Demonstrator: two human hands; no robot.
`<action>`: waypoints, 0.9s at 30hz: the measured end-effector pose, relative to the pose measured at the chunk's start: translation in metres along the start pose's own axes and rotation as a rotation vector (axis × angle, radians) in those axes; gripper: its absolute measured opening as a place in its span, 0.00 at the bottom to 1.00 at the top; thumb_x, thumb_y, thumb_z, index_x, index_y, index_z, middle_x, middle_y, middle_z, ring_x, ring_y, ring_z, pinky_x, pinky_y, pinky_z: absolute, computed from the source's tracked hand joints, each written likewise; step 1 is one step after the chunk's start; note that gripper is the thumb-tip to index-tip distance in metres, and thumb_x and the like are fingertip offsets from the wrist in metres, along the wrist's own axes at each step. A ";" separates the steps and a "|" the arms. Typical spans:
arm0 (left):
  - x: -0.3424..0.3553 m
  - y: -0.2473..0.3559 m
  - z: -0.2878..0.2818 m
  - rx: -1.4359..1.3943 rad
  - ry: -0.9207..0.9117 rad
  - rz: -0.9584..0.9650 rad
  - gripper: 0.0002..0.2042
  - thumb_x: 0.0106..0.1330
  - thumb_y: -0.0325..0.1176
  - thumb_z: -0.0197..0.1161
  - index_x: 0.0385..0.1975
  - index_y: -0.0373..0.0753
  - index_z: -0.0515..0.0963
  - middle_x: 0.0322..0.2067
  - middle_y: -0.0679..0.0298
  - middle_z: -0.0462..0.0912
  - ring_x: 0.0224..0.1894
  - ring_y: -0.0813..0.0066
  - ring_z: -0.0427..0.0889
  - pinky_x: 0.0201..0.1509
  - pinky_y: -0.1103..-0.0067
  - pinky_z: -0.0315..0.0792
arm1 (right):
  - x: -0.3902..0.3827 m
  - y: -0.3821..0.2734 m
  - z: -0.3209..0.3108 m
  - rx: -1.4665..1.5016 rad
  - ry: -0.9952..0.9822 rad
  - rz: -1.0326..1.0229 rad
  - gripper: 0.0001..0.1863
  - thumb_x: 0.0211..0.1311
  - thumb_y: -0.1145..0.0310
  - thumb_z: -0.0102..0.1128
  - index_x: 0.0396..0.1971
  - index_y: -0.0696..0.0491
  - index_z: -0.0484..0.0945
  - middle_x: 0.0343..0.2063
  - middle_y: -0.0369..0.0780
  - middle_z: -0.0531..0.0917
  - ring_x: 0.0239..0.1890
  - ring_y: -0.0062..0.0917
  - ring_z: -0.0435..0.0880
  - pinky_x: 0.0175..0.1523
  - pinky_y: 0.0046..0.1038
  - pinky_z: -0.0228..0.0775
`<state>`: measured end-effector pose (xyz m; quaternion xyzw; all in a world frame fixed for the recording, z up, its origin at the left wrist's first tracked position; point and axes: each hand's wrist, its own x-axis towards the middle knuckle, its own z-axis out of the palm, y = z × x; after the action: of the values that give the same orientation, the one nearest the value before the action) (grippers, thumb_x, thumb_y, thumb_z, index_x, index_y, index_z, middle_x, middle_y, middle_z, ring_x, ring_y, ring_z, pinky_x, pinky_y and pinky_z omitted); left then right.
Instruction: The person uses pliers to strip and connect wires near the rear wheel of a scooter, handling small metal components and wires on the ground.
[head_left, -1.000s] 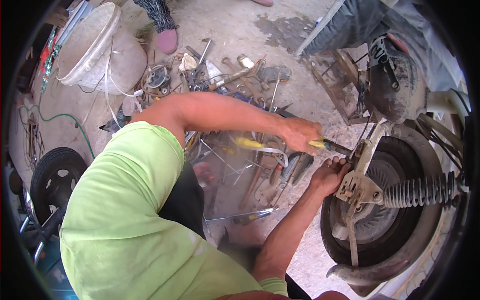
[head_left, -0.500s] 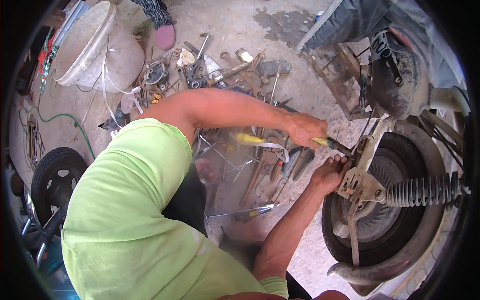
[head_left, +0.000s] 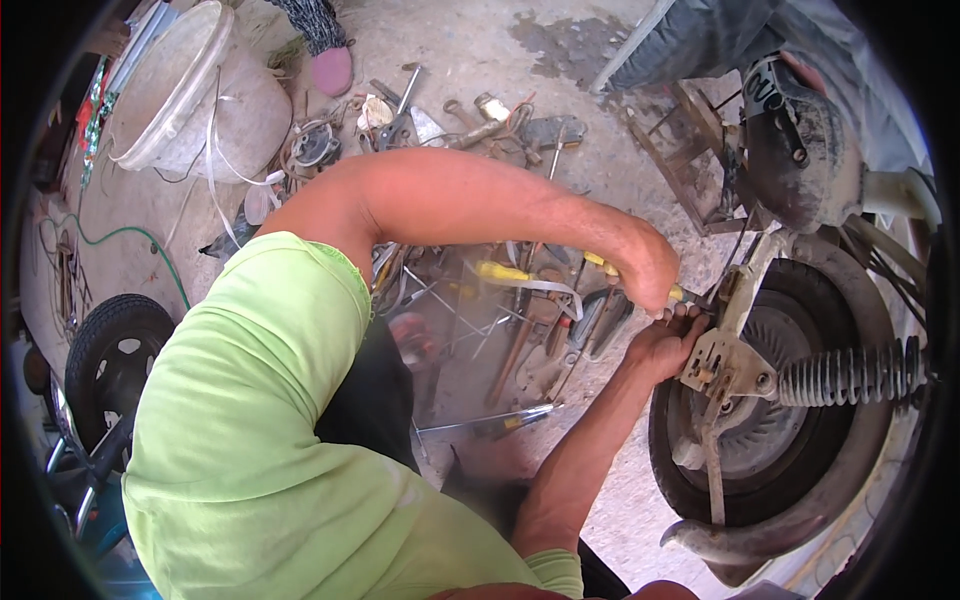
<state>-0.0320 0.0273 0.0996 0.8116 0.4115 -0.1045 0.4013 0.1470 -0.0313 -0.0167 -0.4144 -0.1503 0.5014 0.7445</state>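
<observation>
My left hand (head_left: pixel 648 268), its arm reaching across from the upper left, is closed around yellow-handled pliers (head_left: pixel 602 264). The jaw end points at the dusty metal arm (head_left: pixel 742 290) beside the wheel (head_left: pixel 870 320), where a thin cable runs down. Just below the pliers, my right hand (head_left: pixel 665 348) has its fingers curled up near the same spot, by a slotted metal bracket (head_left: pixel 722 362). What those fingers hold is hidden. A coil spring shock absorber (head_left: pixel 850 377) joins the bracket on the right.
Many tools lie on the ground, including a yellow-handled screwdriver (head_left: pixel 500 271). A large whitish bucket (head_left: pixel 215 120) stands upper left, near a pink-shod foot (head_left: pixel 332 72). A rusty metal frame (head_left: pixel 690 150) is by grey cloth at upper right. Another small wheel (head_left: pixel 115 345) sits at left.
My left hand has turned and shifted right and slightly down, bringing the pliers' handle ends into sight on its left. My right hand stays near the bracket.
</observation>
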 end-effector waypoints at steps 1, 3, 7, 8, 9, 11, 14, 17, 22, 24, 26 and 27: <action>-0.008 0.003 0.000 0.007 0.066 0.007 0.22 0.63 0.47 0.60 0.43 0.32 0.85 0.41 0.48 0.86 0.47 0.50 0.84 0.52 0.64 0.76 | -0.001 -0.001 0.002 -0.025 0.032 -0.032 0.10 0.70 0.65 0.60 0.45 0.52 0.75 0.35 0.33 0.78 0.36 0.20 0.73 0.44 0.25 0.61; -0.010 -0.007 0.016 -0.032 0.130 -0.029 0.20 0.60 0.45 0.62 0.40 0.32 0.85 0.40 0.47 0.86 0.46 0.53 0.85 0.51 0.64 0.76 | -0.002 0.005 0.009 -0.034 0.044 -0.042 0.13 0.70 0.64 0.60 0.50 0.53 0.75 0.39 0.33 0.79 0.39 0.20 0.73 0.46 0.26 0.61; 0.016 -0.037 0.063 -0.064 0.371 0.163 0.20 0.63 0.46 0.61 0.38 0.32 0.83 0.44 0.44 0.81 0.48 0.45 0.81 0.53 0.61 0.75 | 0.015 0.007 0.000 -0.247 0.182 -0.055 0.23 0.71 0.61 0.60 0.62 0.52 0.71 0.55 0.37 0.76 0.50 0.23 0.71 0.54 0.31 0.59; 0.022 -0.045 0.072 -0.075 0.422 0.200 0.20 0.63 0.46 0.61 0.38 0.32 0.83 0.44 0.44 0.78 0.47 0.45 0.80 0.52 0.60 0.75 | 0.019 0.008 -0.004 -0.256 0.168 -0.039 0.23 0.72 0.60 0.60 0.62 0.52 0.70 0.56 0.37 0.76 0.51 0.24 0.72 0.55 0.31 0.59; 0.027 -0.050 0.079 -0.092 0.472 0.248 0.20 0.64 0.46 0.61 0.39 0.32 0.82 0.44 0.45 0.76 0.46 0.44 0.80 0.51 0.60 0.75 | 0.018 0.008 -0.004 -0.268 0.169 -0.033 0.24 0.72 0.59 0.59 0.62 0.52 0.70 0.56 0.38 0.76 0.52 0.25 0.72 0.56 0.31 0.60; 0.040 -0.062 0.090 -0.066 0.591 0.364 0.18 0.63 0.45 0.62 0.38 0.34 0.81 0.42 0.47 0.76 0.44 0.46 0.79 0.49 0.59 0.74 | 0.014 0.006 0.002 -0.289 0.181 -0.027 0.25 0.73 0.57 0.58 0.63 0.53 0.69 0.56 0.39 0.76 0.54 0.25 0.72 0.57 0.31 0.60; 0.056 -0.080 0.096 -0.031 0.739 0.406 0.15 0.61 0.44 0.64 0.34 0.37 0.81 0.39 0.49 0.76 0.42 0.46 0.78 0.46 0.58 0.74 | 0.013 0.008 0.009 -0.308 0.192 -0.012 0.23 0.75 0.58 0.55 0.62 0.52 0.69 0.56 0.38 0.76 0.51 0.25 0.74 0.53 0.30 0.62; 0.059 -0.077 0.082 0.019 0.816 0.513 0.13 0.61 0.42 0.62 0.30 0.37 0.81 0.35 0.50 0.77 0.39 0.45 0.79 0.43 0.57 0.75 | 0.022 0.002 0.000 -0.283 0.161 -0.001 0.21 0.74 0.59 0.56 0.62 0.52 0.69 0.58 0.38 0.76 0.50 0.24 0.74 0.50 0.28 0.62; 0.027 -0.046 0.090 -0.135 0.583 0.262 0.16 0.62 0.43 0.60 0.31 0.34 0.83 0.37 0.45 0.81 0.40 0.44 0.83 0.44 0.58 0.76 | 0.006 0.002 0.019 -0.303 0.242 0.015 0.25 0.74 0.57 0.56 0.64 0.54 0.69 0.62 0.39 0.74 0.58 0.27 0.73 0.59 0.31 0.65; -0.001 -0.012 0.065 -0.190 0.422 0.168 0.17 0.62 0.44 0.60 0.33 0.32 0.83 0.36 0.45 0.83 0.41 0.45 0.83 0.45 0.59 0.76 | 0.003 -0.004 0.020 -0.320 0.270 0.013 0.26 0.73 0.57 0.57 0.64 0.55 0.69 0.62 0.40 0.74 0.60 0.29 0.73 0.62 0.32 0.64; -0.020 0.004 0.044 -0.226 0.210 0.072 0.21 0.62 0.45 0.59 0.35 0.29 0.84 0.36 0.45 0.85 0.43 0.47 0.84 0.47 0.61 0.76 | -0.011 -0.002 0.034 -0.348 0.322 0.005 0.27 0.71 0.55 0.59 0.62 0.56 0.72 0.61 0.43 0.75 0.61 0.32 0.74 0.65 0.35 0.65; -0.022 0.010 0.027 -0.188 0.171 0.080 0.23 0.62 0.46 0.59 0.36 0.27 0.84 0.36 0.45 0.86 0.44 0.47 0.84 0.48 0.62 0.76 | 0.007 0.000 0.011 -0.240 0.254 0.020 0.26 0.71 0.56 0.59 0.62 0.57 0.73 0.59 0.44 0.77 0.58 0.32 0.76 0.63 0.35 0.67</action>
<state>-0.0338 -0.0091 0.0985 0.7922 0.4194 0.0202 0.4427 0.1429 -0.0202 -0.0115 -0.5620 -0.1097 0.4307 0.6976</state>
